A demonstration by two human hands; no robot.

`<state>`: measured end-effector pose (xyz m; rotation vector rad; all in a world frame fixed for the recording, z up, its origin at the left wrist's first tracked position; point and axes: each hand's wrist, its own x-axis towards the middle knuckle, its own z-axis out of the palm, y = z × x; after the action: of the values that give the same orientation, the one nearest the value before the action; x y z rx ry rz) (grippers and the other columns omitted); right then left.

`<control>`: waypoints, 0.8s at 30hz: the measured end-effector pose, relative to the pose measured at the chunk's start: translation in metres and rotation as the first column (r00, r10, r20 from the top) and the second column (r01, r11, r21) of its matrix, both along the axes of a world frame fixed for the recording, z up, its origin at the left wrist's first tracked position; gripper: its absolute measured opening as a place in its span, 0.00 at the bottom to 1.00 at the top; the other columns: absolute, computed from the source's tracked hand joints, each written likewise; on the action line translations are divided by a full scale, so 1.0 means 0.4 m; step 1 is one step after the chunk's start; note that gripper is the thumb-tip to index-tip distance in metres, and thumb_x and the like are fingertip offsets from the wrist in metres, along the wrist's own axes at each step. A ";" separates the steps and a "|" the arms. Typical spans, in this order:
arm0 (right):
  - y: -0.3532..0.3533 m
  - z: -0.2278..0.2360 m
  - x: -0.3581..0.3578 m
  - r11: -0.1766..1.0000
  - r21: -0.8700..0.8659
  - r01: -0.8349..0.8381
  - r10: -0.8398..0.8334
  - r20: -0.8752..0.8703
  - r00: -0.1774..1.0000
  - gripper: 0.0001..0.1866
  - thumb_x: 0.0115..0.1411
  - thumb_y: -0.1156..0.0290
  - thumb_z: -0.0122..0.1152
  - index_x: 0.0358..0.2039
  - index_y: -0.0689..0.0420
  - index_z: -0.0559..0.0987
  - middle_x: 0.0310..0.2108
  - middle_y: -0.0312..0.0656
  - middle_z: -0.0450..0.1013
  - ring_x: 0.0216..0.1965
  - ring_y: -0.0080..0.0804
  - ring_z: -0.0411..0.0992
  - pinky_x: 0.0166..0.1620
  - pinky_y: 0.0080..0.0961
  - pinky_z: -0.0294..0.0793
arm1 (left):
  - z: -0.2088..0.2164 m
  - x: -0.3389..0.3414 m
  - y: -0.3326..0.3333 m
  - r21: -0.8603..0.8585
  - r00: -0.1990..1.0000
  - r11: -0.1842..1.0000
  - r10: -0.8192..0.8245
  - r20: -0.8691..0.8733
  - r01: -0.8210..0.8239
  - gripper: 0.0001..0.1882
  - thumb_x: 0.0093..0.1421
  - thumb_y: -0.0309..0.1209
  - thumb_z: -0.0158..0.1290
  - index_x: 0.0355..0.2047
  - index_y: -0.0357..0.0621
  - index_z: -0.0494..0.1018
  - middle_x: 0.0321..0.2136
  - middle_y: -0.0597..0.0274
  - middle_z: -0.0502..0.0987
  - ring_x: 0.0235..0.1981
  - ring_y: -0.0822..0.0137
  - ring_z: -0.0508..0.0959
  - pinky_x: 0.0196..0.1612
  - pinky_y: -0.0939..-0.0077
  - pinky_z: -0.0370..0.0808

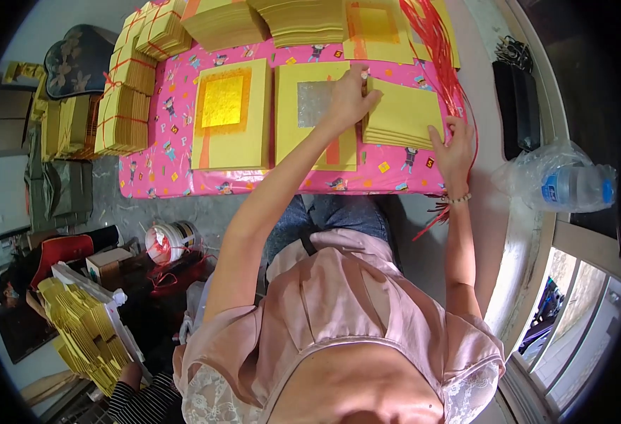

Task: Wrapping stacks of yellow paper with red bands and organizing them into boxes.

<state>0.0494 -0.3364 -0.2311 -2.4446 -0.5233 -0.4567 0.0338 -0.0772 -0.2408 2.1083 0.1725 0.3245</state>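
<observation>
A small stack of folded yellow paper [404,116] lies between my hands on the table. My left hand [353,99] is at its left edge, thumb and forefinger apart, with the forearm crossing over a yellow paper stack bearing a silver square [312,104]. At the folded stack's right near corner rests the thumb of my right hand [457,152]. The other fingers of that hand are apart from the thumb and bent beside long red strings [438,49], which run past the hand and come out below the wrist. Further left sits a yellow paper stack with a gold square [222,102].
Tied yellow paper bundles [125,120] line the left of the pink patterned tablecloth [173,177], with more stacks [300,25] along the back. A bagged water bottle [572,187] is at the right. On the floor at left are a white bucket [170,240] and yellow paper [88,328].
</observation>
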 end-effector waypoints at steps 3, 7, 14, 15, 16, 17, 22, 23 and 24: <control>0.017 0.053 -0.008 0.996 0.066 -0.064 0.063 0.025 0.998 0.18 0.56 0.66 0.68 0.44 0.58 0.76 0.40 0.47 0.70 0.42 0.45 0.71 0.45 0.37 0.71 | 0.022 -0.026 0.010 -0.093 0.994 0.995 0.053 0.094 -0.044 0.26 0.57 0.35 0.60 0.50 0.32 0.67 0.35 0.46 0.78 0.34 0.55 0.81 0.38 0.61 0.77; 0.056 0.123 -0.026 0.991 0.095 -0.089 0.076 0.141 0.987 0.12 0.57 0.71 0.66 0.41 0.58 0.78 0.38 0.45 0.71 0.41 0.39 0.71 0.42 0.33 0.71 | 0.059 -0.111 0.054 -0.107 0.990 0.991 0.093 0.105 -0.082 0.21 0.60 0.34 0.56 0.49 0.34 0.69 0.35 0.49 0.78 0.34 0.59 0.81 0.36 0.65 0.78; 0.188 0.166 -0.083 0.876 0.088 -0.474 0.480 -0.063 0.875 0.11 0.59 0.71 0.62 0.42 0.57 0.78 0.43 0.43 0.73 0.45 0.39 0.71 0.46 0.35 0.70 | 0.071 -0.321 0.146 -0.073 0.997 0.996 0.049 0.058 -0.045 0.14 0.62 0.27 0.54 0.48 0.38 0.72 0.35 0.51 0.77 0.33 0.60 0.80 0.35 0.69 0.78; 0.204 0.164 -0.074 0.885 -0.040 -0.464 0.463 -0.040 0.885 0.14 0.61 0.68 0.60 0.47 0.56 0.77 0.47 0.45 0.72 0.50 0.42 0.70 0.50 0.37 0.69 | 0.071 -0.341 0.145 -0.044 0.998 0.998 0.056 0.041 -0.054 0.14 0.61 0.26 0.54 0.48 0.38 0.72 0.35 0.50 0.77 0.34 0.59 0.80 0.36 0.69 0.78; 0.220 0.152 -0.055 0.884 -0.043 -0.466 0.465 -0.041 0.884 0.14 0.61 0.68 0.60 0.47 0.56 0.77 0.47 0.45 0.72 0.50 0.42 0.70 0.50 0.37 0.69 | 0.068 -0.358 0.143 -0.047 0.997 0.997 0.058 0.041 -0.056 0.14 0.61 0.26 0.54 0.48 0.38 0.72 0.35 0.50 0.77 0.34 0.59 0.80 0.36 0.69 0.78; 0.238 0.130 -0.030 0.889 -0.157 -0.429 0.442 0.051 0.896 0.19 0.64 0.62 0.56 0.53 0.54 0.74 0.54 0.47 0.68 0.56 0.46 0.65 0.56 0.42 0.64 | 0.064 -0.375 0.140 -0.018 0.997 0.998 0.065 0.029 -0.065 0.14 0.61 0.26 0.54 0.47 0.38 0.72 0.36 0.50 0.77 0.36 0.56 0.79 0.38 0.67 0.77; 0.241 -0.045 -0.015 0.816 -0.469 -0.338 0.377 -0.011 0.926 0.30 0.69 0.51 0.44 0.68 0.47 0.60 0.69 0.48 0.53 0.70 0.55 0.47 0.66 0.59 0.47 | 0.050 -0.425 0.120 0.184 0.998 0.982 0.033 0.047 -0.041 0.15 0.57 0.25 0.57 0.46 0.40 0.73 0.37 0.50 0.76 0.42 0.50 0.75 0.46 0.60 0.74; 0.244 -0.058 -0.028 0.815 -0.474 -0.335 0.376 -0.010 0.927 0.30 0.69 0.50 0.44 0.68 0.47 0.60 0.70 0.47 0.52 0.70 0.55 0.46 0.65 0.61 0.47 | 0.054 -0.435 0.117 0.239 1.000 0.971 -0.008 0.027 0.001 0.16 0.55 0.26 0.58 0.45 0.41 0.73 0.38 0.51 0.75 0.43 0.50 0.74 0.48 0.59 0.73; 0.244 -0.068 -0.033 0.813 -0.478 -0.331 0.373 -0.008 0.928 0.31 0.69 0.49 0.43 0.68 0.47 0.60 0.70 0.47 0.51 0.70 0.55 0.45 0.65 0.63 0.46 | 0.056 -0.440 0.115 0.293 0.999 0.955 -0.048 0.004 0.045 0.17 0.54 0.27 0.60 0.45 0.42 0.74 0.39 0.53 0.75 0.44 0.49 0.73 0.49 0.59 0.72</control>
<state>0.0361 -0.2389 -0.2581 -2.6964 -1.2303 -0.2994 -0.1423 -0.0312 -0.2185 2.3990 0.0706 0.3502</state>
